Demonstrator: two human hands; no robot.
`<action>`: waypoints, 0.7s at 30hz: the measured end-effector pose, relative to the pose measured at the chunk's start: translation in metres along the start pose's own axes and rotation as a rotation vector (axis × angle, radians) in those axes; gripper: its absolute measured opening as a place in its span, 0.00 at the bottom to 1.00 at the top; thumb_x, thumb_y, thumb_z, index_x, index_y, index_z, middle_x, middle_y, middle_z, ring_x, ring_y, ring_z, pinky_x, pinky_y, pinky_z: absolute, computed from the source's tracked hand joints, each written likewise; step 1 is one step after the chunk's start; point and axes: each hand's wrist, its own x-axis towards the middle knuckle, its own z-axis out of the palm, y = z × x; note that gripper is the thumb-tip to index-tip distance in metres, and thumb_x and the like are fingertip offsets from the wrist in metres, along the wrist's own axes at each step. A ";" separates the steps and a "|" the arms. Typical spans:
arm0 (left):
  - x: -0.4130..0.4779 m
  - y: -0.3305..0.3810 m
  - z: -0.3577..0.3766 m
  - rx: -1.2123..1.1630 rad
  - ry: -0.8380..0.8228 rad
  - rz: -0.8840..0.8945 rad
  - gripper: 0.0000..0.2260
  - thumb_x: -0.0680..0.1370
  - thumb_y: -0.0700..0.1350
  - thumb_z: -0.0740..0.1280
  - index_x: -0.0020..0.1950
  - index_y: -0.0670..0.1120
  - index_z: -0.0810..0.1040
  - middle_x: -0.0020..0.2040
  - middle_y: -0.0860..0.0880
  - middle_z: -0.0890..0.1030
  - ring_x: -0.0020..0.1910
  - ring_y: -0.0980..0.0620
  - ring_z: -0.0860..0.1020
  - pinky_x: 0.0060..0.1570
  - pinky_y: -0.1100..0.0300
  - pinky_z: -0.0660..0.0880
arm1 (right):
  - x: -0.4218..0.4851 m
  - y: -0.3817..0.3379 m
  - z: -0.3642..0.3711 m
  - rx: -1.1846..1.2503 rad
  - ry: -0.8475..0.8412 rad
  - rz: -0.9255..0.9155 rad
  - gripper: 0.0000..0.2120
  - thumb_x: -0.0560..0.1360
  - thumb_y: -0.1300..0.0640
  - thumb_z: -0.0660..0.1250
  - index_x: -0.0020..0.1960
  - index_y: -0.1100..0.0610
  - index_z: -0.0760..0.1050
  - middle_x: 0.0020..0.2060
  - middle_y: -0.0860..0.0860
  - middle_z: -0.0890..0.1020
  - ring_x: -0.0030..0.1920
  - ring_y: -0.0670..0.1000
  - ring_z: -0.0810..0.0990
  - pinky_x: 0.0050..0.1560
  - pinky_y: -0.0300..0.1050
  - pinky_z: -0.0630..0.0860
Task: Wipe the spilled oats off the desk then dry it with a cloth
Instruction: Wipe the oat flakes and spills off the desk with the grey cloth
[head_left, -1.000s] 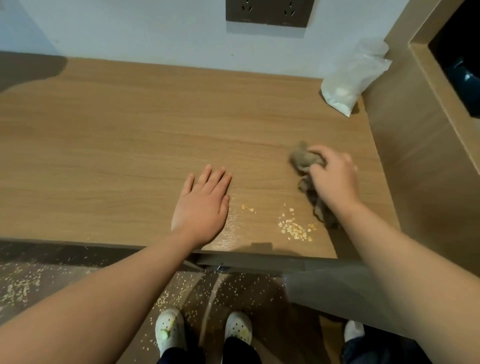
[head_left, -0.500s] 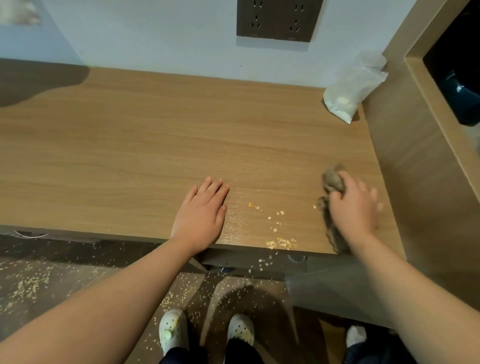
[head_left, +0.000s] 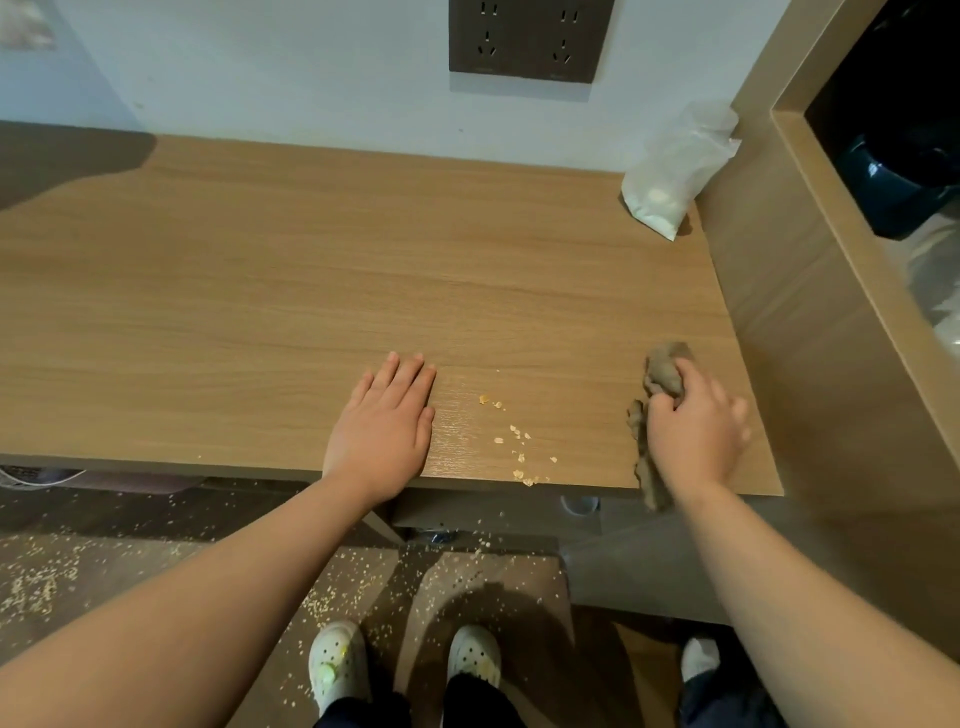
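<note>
A few oat flakes (head_left: 516, 439) lie scattered near the front edge of the wooden desk (head_left: 260, 291), between my two hands. My left hand (head_left: 385, 422) rests flat on the desk with straight fingers, just left of the flakes. My right hand (head_left: 693, 429) grips a crumpled brown cloth (head_left: 664, 371) at the desk's front right corner; one end of the cloth hangs over the front edge. A damp streak shines on the wood beside my left hand.
A white plastic bag (head_left: 675, 171) leans in the back right corner against a wooden side panel (head_left: 810, 332). A socket plate (head_left: 530, 39) is on the wall. Many oats (head_left: 358, 587) cover the floor around my shoes; a second person's shoe (head_left: 698, 657) stands at right.
My right hand swept the cloth toward the front edge at the right; the pile of oats thinned and flakes fell off the edge. My left hand stayed flat.
</note>
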 end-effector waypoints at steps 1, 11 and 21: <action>0.000 0.000 0.000 -0.003 -0.001 0.001 0.23 0.83 0.50 0.45 0.77 0.48 0.47 0.78 0.51 0.48 0.76 0.51 0.42 0.72 0.57 0.39 | 0.000 0.001 0.001 -0.081 -0.030 0.012 0.22 0.76 0.58 0.59 0.70 0.51 0.67 0.68 0.49 0.70 0.64 0.55 0.64 0.60 0.48 0.60; -0.008 -0.015 -0.002 -0.172 0.053 0.089 0.22 0.82 0.45 0.52 0.77 0.46 0.55 0.77 0.49 0.54 0.76 0.53 0.48 0.69 0.65 0.37 | -0.093 -0.080 0.027 0.193 -0.581 -0.468 0.22 0.77 0.60 0.58 0.68 0.44 0.67 0.63 0.40 0.70 0.61 0.42 0.61 0.66 0.44 0.60; -0.033 -0.077 -0.005 -0.070 0.056 0.020 0.33 0.75 0.58 0.38 0.76 0.46 0.58 0.76 0.46 0.59 0.76 0.46 0.52 0.71 0.55 0.44 | -0.005 -0.090 0.047 -0.032 -0.251 -0.244 0.22 0.77 0.59 0.57 0.69 0.49 0.66 0.69 0.47 0.68 0.65 0.54 0.63 0.62 0.48 0.59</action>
